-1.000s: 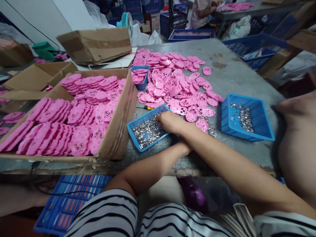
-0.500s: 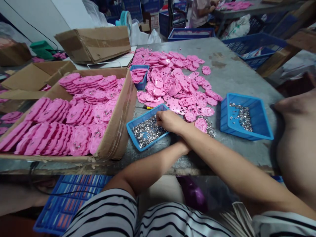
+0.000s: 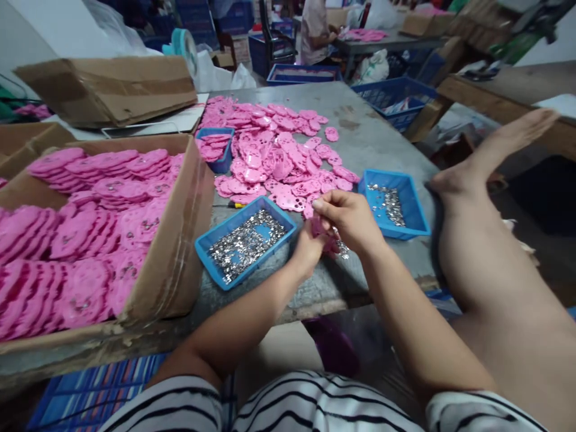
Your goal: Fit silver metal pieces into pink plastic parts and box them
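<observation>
Holding a dark pink piece [image 3: 317, 227] in its narrow fingers, the left hand [image 3: 306, 247] is above the near part of the grey desk [image 3: 373, 135]. The right hand [image 3: 348, 217] is just beside it, with thumb and first finger bent towards the same piece; whether these fingers hold some small thing, I cannot tell. Below the hands, some shiny metal bits [image 3: 342, 250] lie on the desk.

To the left of the hands stands a blue box [image 3: 264, 231], tilted in its direction, and many small metal parts [image 3: 243, 246] cover most of its bottom. To the right, near the right hand, there is a second blue box [image 3: 408, 193], which contains a smaller heap of metal parts [image 3: 393, 207]. Behind the hands, a wide pile of pink plates [image 3: 281, 161] is spread over the desk, and a small blue bin [image 3: 225, 153] with similar plates stands at its left side. Further left, a big cardboard box [image 3: 182, 252] holds rows of stacked pink plates [image 3: 81, 234]. At the back, another person [image 3: 315, 30] is near a different desk.
</observation>
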`<state>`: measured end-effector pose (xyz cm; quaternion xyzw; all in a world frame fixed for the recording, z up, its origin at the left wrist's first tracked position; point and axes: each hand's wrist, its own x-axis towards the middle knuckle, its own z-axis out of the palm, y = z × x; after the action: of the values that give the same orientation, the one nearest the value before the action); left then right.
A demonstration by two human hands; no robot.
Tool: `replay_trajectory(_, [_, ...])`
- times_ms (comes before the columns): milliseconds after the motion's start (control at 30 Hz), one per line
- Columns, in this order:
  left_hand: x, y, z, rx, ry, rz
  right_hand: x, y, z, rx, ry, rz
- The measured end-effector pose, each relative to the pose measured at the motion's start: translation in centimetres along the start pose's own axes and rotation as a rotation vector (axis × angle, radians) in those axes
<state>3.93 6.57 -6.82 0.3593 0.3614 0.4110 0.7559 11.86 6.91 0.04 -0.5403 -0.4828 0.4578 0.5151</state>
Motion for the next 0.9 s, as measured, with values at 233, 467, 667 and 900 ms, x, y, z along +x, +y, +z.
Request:
replay_trajectory(233, [-0.6, 0.1, 0.0, -0.032, -0.035, 0.145, -3.8, 3.6, -3.5, 0.278, 0.278, 0.085])
replay_trajectory(467, [-0.5, -0.2, 0.1, 0.017, -0.022, 0.182, -3.9, 5.3, -2.8, 0.243, 0.347, 0.073])
replay_trajectory(667, [-0.3, -0.2, -0.1, 0.061, 0.038, 0.175, -3.7, 5.7, -2.5, 0.125, 0.303, -0.005])
replay_trajectory(900, [-0.2, -0.4, -0.2, 0.1, 0.024, 0.205, -3.7, 5.8, -3.8, -0.042, 0.257, -0.038])
